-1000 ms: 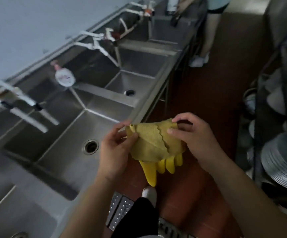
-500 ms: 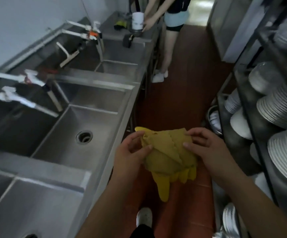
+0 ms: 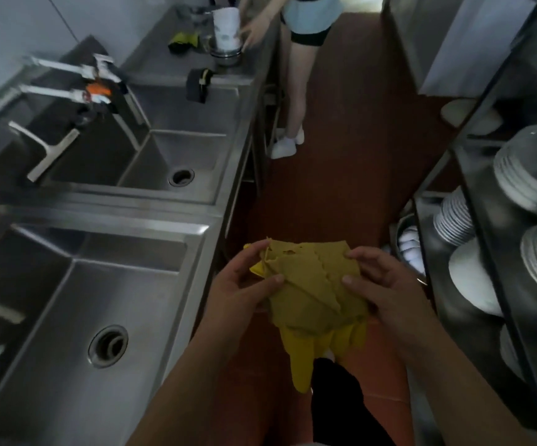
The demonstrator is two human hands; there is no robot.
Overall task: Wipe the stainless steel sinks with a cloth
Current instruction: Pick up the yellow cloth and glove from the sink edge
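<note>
Since half a second ago the view has swung further along the sinks (image 3: 151, 284), and the cloth (image 3: 312, 284) stays bunched between both hands. Left hand (image 3: 244, 284) and right hand (image 3: 386, 284) each grip it, thumbs on top, right of the near sink's rim, above the floor (image 3: 350, 156).

Two sink basins (image 3: 77, 333) (image 3: 177, 146), one yellow cloth (image 3: 312, 291), two hands (image 3: 241, 291) (image 3: 386, 284).

The cloth (image 3: 312, 284) hides most of my fingers. The other person (image 3: 296, 33) is cut off at the top. The taps (image 3: 77, 82) look blurry.
</note>
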